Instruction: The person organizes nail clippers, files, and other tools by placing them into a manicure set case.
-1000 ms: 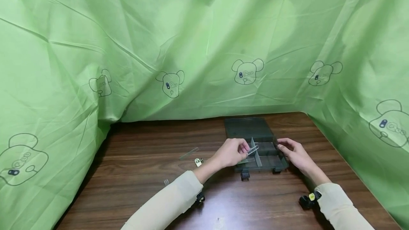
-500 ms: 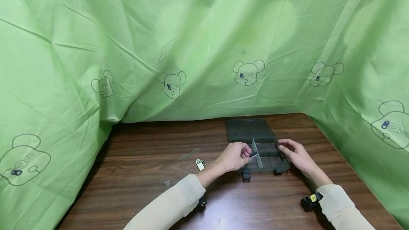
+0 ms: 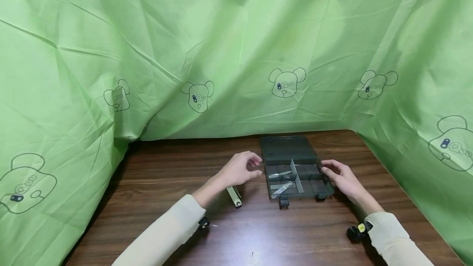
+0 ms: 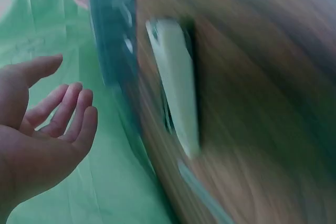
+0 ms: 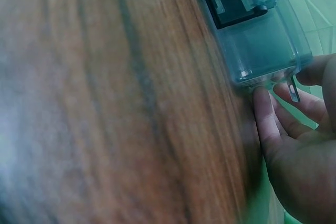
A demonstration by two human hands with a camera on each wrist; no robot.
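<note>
My left hand (image 3: 240, 168) is raised over the table with relaxed fingers and holds nothing. Below it lies a pale nail clipper (image 3: 234, 197), seen larger in the left wrist view (image 4: 176, 85). Right of that hand, a dark translucent divided box (image 3: 300, 195) stands with its lid (image 3: 288, 147) laid back. Clear narrow pieces lie in its left compartments: one at the rear (image 3: 281, 174), another in front (image 3: 283, 189). My right hand (image 3: 341, 179) touches the box's right side with its fingertips; the right wrist view shows the fingers (image 5: 266, 114) against the wall.
A clear strip (image 4: 202, 190) lies on the wooden table beyond the clipper. Black latches (image 3: 283, 202) jut from the box's front edge. Green cloth (image 3: 236, 106) hangs around the back and sides. My sleeve (image 3: 162, 231) covers part of the table at left.
My left hand let go of a clear piece, which now lies in the front left compartment, and moved left out of the box. My right hand stayed at the box's side.
</note>
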